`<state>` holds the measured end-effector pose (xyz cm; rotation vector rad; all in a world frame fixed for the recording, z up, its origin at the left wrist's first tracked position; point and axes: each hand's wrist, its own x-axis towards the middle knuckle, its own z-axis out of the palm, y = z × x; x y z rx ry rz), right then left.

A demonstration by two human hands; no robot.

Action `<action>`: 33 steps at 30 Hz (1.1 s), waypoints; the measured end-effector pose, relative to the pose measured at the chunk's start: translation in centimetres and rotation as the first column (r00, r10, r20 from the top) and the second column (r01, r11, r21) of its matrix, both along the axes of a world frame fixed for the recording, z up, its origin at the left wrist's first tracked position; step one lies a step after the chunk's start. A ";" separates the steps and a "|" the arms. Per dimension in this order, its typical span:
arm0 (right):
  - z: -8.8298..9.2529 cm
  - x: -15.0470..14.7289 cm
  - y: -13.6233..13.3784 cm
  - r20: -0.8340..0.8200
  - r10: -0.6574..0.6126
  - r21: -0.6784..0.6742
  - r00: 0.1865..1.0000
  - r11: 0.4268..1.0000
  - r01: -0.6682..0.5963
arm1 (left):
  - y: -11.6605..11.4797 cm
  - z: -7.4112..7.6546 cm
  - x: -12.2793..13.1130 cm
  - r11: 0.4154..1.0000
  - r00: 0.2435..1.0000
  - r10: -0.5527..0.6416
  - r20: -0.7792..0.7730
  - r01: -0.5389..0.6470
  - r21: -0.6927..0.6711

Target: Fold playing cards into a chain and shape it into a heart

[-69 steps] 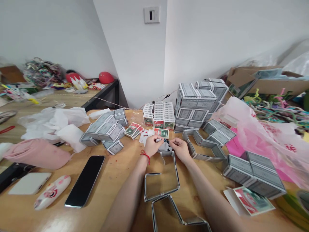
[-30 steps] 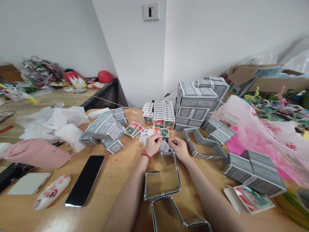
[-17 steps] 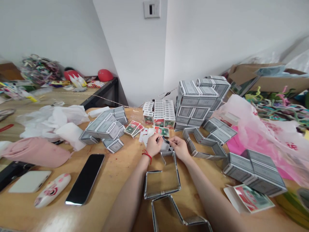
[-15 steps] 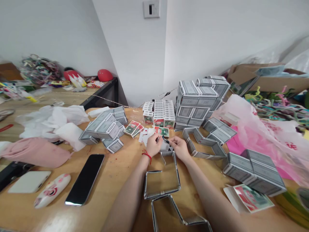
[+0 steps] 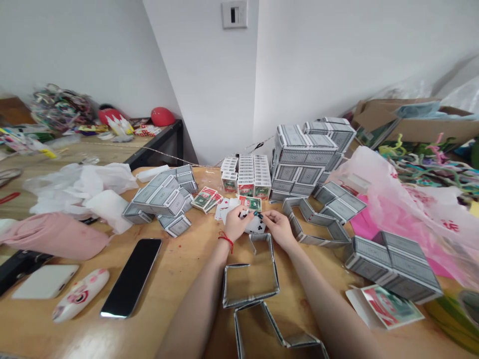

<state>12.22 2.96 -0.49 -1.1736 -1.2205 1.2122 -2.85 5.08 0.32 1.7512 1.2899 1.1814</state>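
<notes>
My left hand [image 5: 235, 223], with a red cord at the wrist, is closed in a pinch at the upper edge of a white playing card [image 5: 256, 226] marked with black clubs. My right hand [image 5: 277, 227] pinches at the same card from the right, its dark-nailed fingertips near the left ones. Fingers partly hide the card. Loose playing cards [image 5: 221, 209] lie left of it, and a red and green card box [image 5: 251, 203] lies just behind. Nearer me, a zigzag strip of folded grey-backed cards [image 5: 251, 302] stands on edge between my forearms.
Stacked grey card blocks [image 5: 301, 159] rise at back right, beside rows of card boxes [image 5: 246, 174]. Another folded card frame [image 5: 318, 219] stands right of my hand. A grey card structure [image 5: 160, 197] and a phone [image 5: 131, 277] are on the left. Pink plastic bags [image 5: 404, 199] lie right.
My hands have shifted slightly, and the left fingers have changed position. More of the clubs card shows between my hands. The surrounding things stay in place.
</notes>
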 end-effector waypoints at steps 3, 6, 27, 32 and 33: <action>-0.2 0.0 0.1 0.023 -0.020 0.010 1.000 1.000 0.019 | 0.0 -0.1 0.0 1.000 0.999 -0.018 -0.040 0.018 0.001; -0.3 -0.1 0.2 0.064 -0.039 0.012 0.997 0.999 0.038 | -0.2 0.0 0.3 0.999 0.998 -0.009 -0.062 0.011 0.031; 0.0 0.2 0.0 -0.035 0.007 -0.032 0.999 0.999 -0.008 | 0.1 0.2 0.0 1.000 1.000 -0.002 0.028 0.003 -0.026; -0.1 0.3 0.0 -0.031 0.013 -0.003 0.999 1.000 -0.013 | 0.2 0.4 -0.2 0.997 0.998 -0.060 0.015 0.061 -0.055; 0.0 0.3 0.0 -0.029 0.019 0.003 0.999 1.000 -0.019 | 0.2 0.5 -0.3 0.997 0.998 -0.055 0.015 0.056 -0.057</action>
